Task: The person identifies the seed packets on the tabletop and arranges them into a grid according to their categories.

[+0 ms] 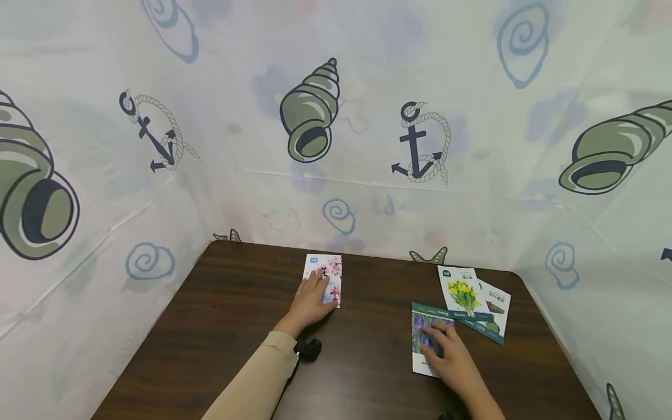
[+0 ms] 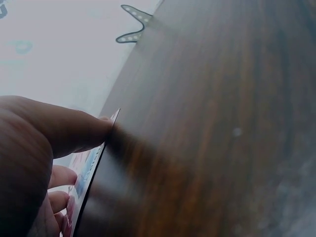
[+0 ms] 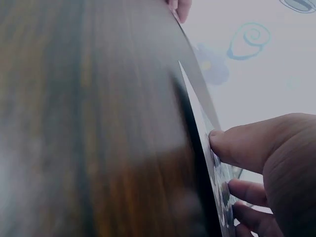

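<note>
Now the left hand [image 1: 314, 298] rests on the pink packet [image 1: 335, 273] by the worktop's [image 1: 210, 326] far edge, fingers relaxed, thumb at the packet's near right corner. Over on the right, and closer in, the right hand [image 1: 447, 354] touches the purple packet [image 1: 417, 332], fingers loosely spread across its face. Just beyond that, the yellow packet [image 1: 461, 291] partly overlaps a white packet [image 1: 499, 303], and shell-print cloth [image 1: 367, 140] rises behind it all!
</note>
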Demonstrator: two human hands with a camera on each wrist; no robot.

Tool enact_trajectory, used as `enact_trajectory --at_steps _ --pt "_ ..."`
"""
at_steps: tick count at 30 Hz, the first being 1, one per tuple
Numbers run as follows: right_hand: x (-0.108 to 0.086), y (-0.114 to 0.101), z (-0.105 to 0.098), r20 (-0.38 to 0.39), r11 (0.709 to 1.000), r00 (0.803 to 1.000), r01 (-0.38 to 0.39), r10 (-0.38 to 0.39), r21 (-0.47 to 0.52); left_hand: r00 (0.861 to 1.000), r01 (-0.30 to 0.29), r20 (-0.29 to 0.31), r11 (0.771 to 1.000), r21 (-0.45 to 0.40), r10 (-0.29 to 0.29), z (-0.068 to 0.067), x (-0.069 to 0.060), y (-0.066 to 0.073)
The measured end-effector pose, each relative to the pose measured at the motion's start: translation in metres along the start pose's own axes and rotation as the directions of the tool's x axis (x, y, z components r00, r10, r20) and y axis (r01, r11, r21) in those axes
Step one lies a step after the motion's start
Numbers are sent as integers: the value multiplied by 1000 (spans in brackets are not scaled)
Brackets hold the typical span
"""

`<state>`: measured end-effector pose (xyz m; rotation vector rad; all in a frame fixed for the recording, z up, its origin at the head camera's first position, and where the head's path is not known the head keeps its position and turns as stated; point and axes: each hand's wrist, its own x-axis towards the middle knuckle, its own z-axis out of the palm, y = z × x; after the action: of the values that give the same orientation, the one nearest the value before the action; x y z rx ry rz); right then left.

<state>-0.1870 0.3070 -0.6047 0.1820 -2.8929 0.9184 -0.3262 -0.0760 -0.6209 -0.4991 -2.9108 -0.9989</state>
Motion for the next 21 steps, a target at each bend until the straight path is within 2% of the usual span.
enact_trajectory --at_steps 8,21 --pt "16 -6 5 22 999 999 -37 37 4 1000 -2 -8 1000 8 2 2 0 0" --pt "39 -13 12 21 999 1000 0 -1 36 1000 -7 -6 1000 11 7 1 0 0"
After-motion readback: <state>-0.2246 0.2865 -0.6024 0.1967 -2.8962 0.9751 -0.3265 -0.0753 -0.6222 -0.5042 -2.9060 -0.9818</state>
